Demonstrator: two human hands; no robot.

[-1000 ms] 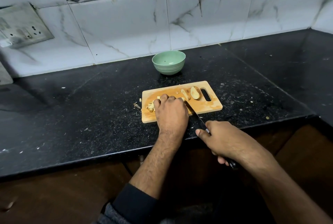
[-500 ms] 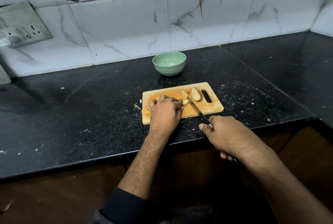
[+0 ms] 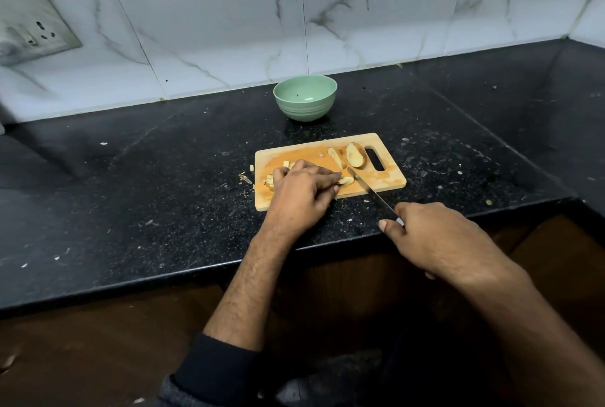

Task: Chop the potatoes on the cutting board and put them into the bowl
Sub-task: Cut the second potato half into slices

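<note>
Chopping is underway: a potato piece (image 3: 345, 180) is pinned by the left hand (image 3: 302, 189), the knife (image 3: 370, 190) is grasped by the right hand (image 3: 435, 236), and a downward cut is judged next.

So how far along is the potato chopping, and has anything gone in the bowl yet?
Partly done: small cut pieces lie at the cutting board's left end. In hand: the left hand steadies a potato piece, the right hand holds the knife. Left: two larger wedges uncut, and the green bowl holds no potato.
</note>
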